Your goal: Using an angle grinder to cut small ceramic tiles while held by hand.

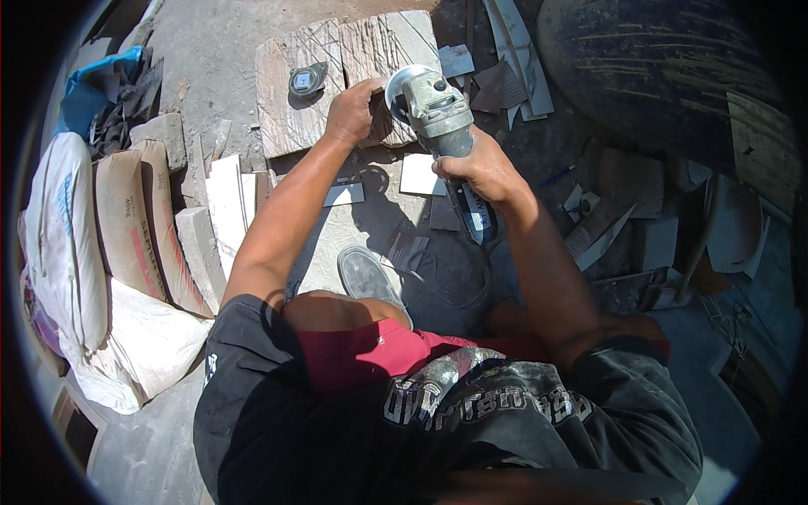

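Note:
My right hand (484, 168) is wrapped round the body of an angle grinder (446, 126), its grey metal head pointing away from me. The pale round disc (396, 94) shows at the left of that head. Close beside the disc is my left hand (352, 112), fingers closed; what they pinch, if anything, I cannot make out. Under both lies a streaked, reddish-white slab (383, 42) scored with dark lines. A matching slab (282, 114) adjoins it on the left, with a dark tape measure (308, 81) resting on top.
Filled white and brown sacks (126, 219) lean at the left. White tile pieces (421, 175) lie below the slabs, and more offcuts (614, 219) are heaped to the right. A large dark rounded container (656, 67) stands at the far right. My shoe (370, 278) is near the grinder's cord.

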### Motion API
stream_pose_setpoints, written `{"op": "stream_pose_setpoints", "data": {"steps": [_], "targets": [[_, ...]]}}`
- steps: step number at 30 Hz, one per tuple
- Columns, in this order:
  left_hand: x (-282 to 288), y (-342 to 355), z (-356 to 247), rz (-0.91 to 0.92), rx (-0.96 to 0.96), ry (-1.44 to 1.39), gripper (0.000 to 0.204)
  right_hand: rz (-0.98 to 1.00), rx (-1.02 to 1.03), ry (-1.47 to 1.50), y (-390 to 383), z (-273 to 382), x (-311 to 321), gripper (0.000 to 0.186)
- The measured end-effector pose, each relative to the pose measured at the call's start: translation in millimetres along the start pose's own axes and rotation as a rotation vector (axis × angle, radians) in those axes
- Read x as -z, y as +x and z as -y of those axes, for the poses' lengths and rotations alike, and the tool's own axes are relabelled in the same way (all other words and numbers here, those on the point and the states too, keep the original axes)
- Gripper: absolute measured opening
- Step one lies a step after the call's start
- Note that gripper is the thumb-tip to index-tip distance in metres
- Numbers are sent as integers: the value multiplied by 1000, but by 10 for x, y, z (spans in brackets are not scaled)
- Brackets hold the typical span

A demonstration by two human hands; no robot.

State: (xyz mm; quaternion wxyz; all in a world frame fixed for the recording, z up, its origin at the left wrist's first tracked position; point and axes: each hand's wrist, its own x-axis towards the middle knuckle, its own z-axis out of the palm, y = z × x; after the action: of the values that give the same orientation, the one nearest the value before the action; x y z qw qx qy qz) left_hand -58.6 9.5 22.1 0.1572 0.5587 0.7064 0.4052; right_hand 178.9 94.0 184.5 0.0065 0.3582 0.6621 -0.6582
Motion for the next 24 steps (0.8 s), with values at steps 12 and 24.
{"op": "stream_pose_setpoints", "data": {"steps": [12,24], "targets": [[-15,-5,15,-11,-39,40,50,-56,33,-15,19,-89,41,50],[-18,-12,72,3,-5,-14,45,-6,34,-28,13,-5,-1,52]]}}
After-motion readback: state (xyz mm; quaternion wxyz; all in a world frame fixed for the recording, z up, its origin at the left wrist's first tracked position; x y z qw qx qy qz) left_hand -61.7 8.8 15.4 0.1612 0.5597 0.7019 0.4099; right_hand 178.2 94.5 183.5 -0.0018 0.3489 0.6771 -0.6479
